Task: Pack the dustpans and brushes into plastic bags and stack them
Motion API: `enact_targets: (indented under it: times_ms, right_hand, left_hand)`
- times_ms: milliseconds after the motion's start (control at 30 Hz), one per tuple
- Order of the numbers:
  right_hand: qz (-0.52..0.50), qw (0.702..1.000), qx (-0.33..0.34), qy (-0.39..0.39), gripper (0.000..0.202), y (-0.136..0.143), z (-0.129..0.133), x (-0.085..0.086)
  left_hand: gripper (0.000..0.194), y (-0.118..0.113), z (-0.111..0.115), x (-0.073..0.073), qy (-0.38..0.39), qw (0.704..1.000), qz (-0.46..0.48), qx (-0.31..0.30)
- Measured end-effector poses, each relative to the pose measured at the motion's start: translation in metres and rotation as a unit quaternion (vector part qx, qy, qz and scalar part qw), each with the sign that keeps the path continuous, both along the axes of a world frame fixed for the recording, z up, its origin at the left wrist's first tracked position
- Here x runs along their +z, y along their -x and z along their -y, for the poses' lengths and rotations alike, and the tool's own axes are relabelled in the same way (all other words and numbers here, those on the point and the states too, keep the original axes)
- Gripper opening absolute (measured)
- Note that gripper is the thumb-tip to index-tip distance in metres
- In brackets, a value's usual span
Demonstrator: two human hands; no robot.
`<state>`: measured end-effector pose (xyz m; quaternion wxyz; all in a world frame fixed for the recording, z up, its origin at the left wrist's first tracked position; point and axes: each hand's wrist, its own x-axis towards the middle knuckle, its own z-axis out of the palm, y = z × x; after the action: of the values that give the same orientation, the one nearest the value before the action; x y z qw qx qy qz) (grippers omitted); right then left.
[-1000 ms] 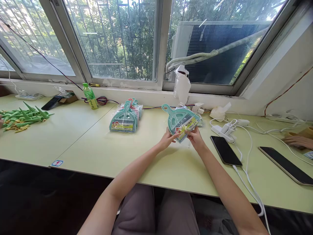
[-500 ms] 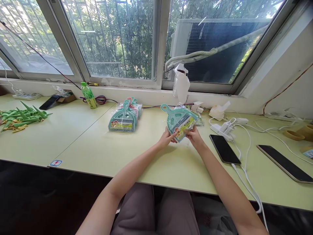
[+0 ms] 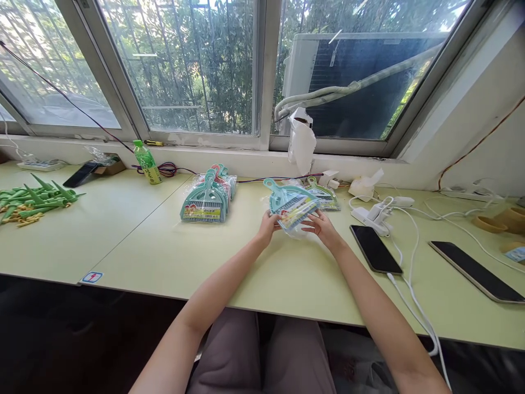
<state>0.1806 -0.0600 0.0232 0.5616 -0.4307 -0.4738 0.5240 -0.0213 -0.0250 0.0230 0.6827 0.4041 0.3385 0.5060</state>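
Observation:
A teal dustpan-and-brush set [image 3: 292, 205] in clear plastic is held above the table, its handle pointing up and left. My left hand [image 3: 268, 225] grips its lower left corner. At its lower right edge is my right hand [image 3: 322, 229], fingers spread and the fingertips at the wrapping. Behind it to the right lies a green-rimmed wrapped set [image 3: 324, 196]. To the left, several wrapped sets [image 3: 205, 200], teal in front and red behind, stand in a row on the table.
The pale green table [image 3: 197, 262] runs below the windows. On the right are a phone [image 3: 375, 249], a tablet [image 3: 476, 271], a power strip [image 3: 371, 214] and white cables. A green bottle [image 3: 147, 162] and green pods [image 3: 36, 200] are on the left.
The held set has moved slightly left and tilted flatter, uncovering more of the green-rimmed set behind it. The fingers of my right hand have spread.

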Motion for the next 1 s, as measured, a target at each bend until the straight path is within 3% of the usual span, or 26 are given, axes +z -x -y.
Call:
enact_targets:
  times_ms: [100,200,300,367,600,833,1000]
  right_hand:
    - [0.151,0.984,-0.089,-0.026,0.043,-0.006,-0.003,-0.006]
    - [0.364,0.901,-0.207,-0.116,0.047,-0.007,-0.005,-0.012]
    - [0.475,0.821,-0.221,-0.226,0.066,-0.003,-0.006,-0.014]
    - [0.487,0.804,-0.205,-0.274,0.068,-0.001,-0.007,-0.013]
    - [0.427,0.845,-0.195,-0.254,0.017,-0.012,-0.011,-0.011]
    - [0.327,0.876,-0.215,-0.281,0.019,-0.008,-0.009,-0.001]
    - [0.323,0.889,-0.235,-0.224,0.025,-0.004,-0.009,-0.005]
  left_hand:
    - [0.032,0.02,-0.022,0.001,0.117,0.992,0.036,0.037]
    - [0.039,0.039,-0.039,0.001,0.147,0.988,0.047,0.015]
    - [0.051,0.049,-0.048,-0.001,0.154,0.986,0.062,-0.026]
    - [0.055,0.051,-0.05,-0.004,0.143,0.986,0.064,-0.057]
    - [0.058,0.05,-0.045,-0.006,0.096,0.979,0.07,-0.164]
    - [0.057,0.052,-0.042,-0.005,0.098,0.97,0.049,-0.218]
    - [0.049,0.051,-0.04,-0.006,0.085,0.968,0.038,-0.231]
